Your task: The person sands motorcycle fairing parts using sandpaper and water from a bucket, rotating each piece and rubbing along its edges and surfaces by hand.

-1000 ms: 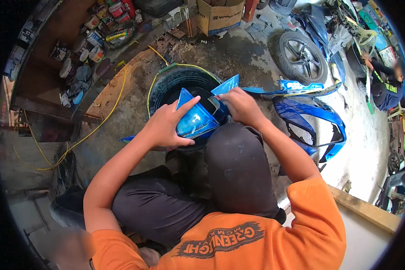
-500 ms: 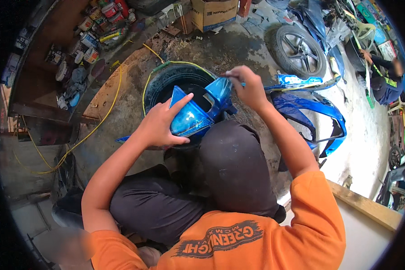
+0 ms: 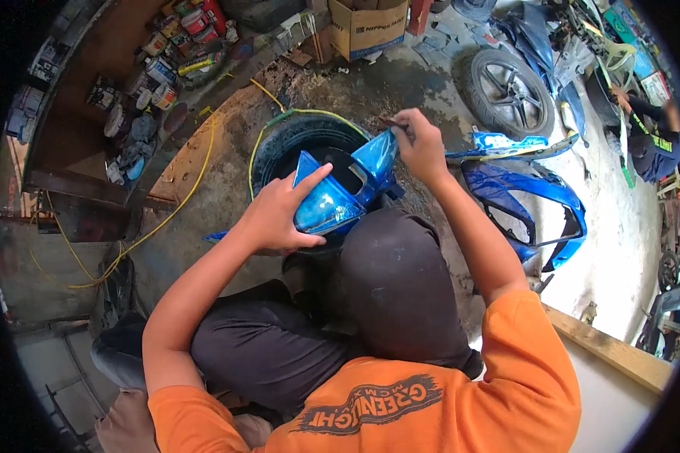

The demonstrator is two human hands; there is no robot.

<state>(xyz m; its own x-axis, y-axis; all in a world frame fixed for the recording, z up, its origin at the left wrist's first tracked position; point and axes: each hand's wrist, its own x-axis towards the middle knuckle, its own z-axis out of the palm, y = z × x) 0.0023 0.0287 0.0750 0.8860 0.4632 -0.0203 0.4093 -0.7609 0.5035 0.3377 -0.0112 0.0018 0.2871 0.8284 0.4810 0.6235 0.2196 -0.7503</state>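
A glossy blue motorcycle fairing panel with two flared wings is held tilted over a black bucket, close to my raised knee. My left hand is closed on its left wing, thumb on the near side and fingers spread over the far side. At the tip of the right wing, my right hand pinches a small thin dark piece, possibly sandpaper. The underside of the panel and some of my left fingers are hidden.
A yellow hose curves across the floor and round the bucket. To the right lie more blue fairing parts and a wheel. Cans crowd a cabinet at left; a carton stands behind. Another person is at far right.
The whole view has shifted slightly. My right hand has moved a little up and away at the right wing's tip; my left hand keeps its hold on the panel.
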